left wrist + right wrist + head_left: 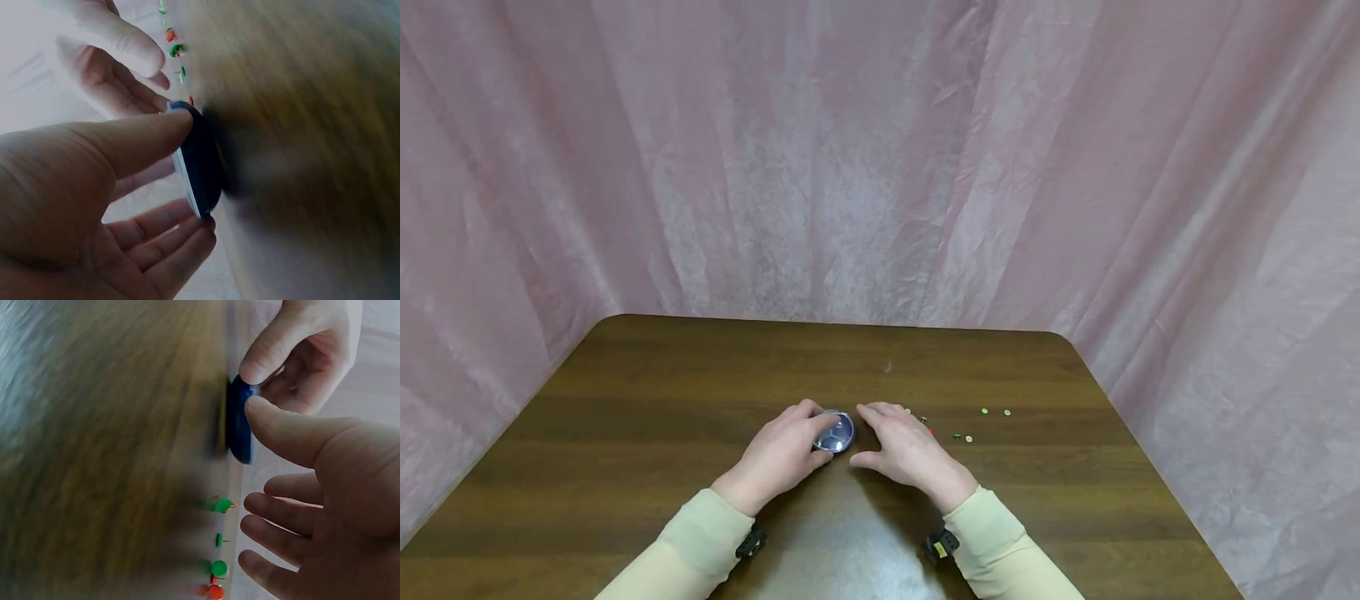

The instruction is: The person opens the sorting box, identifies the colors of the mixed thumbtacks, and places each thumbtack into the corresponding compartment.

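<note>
A small round dark blue case (pixel 835 434), with a shiny face showing lines that divide it, is held between the thumb and fingers of my left hand (pixel 781 448). In the left wrist view the case (pixel 200 164) is seen edge-on, close over the wood. My right hand (pixel 907 448) is just to its right, fingers spread and relaxed, holding nothing. Its thumb overlaps the case's edge in the right wrist view. Beyond those fingers, several thumbtacks with green (pixel 219 568) and red (pixel 215 592) heads lie on the table; my right hand partly hides them in the head view.
More thumbtacks (pixel 985 411) with green and pale heads are scattered right of my right hand. The brown wooden table (pixel 737 358) has rounded far corners. Pink curtains (pixel 820 167) hang behind it and along both sides.
</note>
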A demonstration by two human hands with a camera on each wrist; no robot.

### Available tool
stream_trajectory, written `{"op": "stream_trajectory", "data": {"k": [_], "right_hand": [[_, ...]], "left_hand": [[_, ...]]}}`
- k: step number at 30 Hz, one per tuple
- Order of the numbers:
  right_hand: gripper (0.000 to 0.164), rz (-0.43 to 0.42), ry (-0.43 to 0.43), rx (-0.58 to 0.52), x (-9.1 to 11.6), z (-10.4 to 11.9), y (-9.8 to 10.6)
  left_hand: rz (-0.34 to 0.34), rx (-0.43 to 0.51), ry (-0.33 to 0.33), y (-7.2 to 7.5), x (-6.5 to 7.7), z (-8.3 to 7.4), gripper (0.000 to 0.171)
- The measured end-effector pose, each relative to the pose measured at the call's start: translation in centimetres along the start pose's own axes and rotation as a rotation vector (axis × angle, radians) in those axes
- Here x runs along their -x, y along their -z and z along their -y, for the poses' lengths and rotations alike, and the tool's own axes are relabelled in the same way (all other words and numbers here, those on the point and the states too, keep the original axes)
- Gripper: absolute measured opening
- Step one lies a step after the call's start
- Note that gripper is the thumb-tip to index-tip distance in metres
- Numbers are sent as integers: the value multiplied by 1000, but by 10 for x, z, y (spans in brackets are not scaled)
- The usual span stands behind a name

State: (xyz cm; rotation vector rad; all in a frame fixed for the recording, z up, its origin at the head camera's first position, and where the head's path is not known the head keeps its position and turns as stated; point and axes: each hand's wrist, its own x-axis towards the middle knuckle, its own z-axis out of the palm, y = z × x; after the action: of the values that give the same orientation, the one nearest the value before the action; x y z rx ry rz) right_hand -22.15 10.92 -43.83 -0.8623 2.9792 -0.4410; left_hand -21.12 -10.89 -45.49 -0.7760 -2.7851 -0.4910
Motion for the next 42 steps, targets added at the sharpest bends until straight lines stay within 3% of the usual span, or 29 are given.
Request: {"op": "stream_trajectory", "data": {"k": [6,13,26,42], "right_hand": [[68,-64,29,43,-2,-7,-2],[68,-33,51,36,-3,-6,-5],[66,-54,65,40,-6,2,-3],[59,-54,89,67,-11,-4,-1]], "left_hand": [[18,62,-69,-4,-6,-3,48],[36,102,-67,-4,-9,-3,47],[21,25,-127,1,-7,-1,44],[76,50,-113,4,-18,0,49]]}}
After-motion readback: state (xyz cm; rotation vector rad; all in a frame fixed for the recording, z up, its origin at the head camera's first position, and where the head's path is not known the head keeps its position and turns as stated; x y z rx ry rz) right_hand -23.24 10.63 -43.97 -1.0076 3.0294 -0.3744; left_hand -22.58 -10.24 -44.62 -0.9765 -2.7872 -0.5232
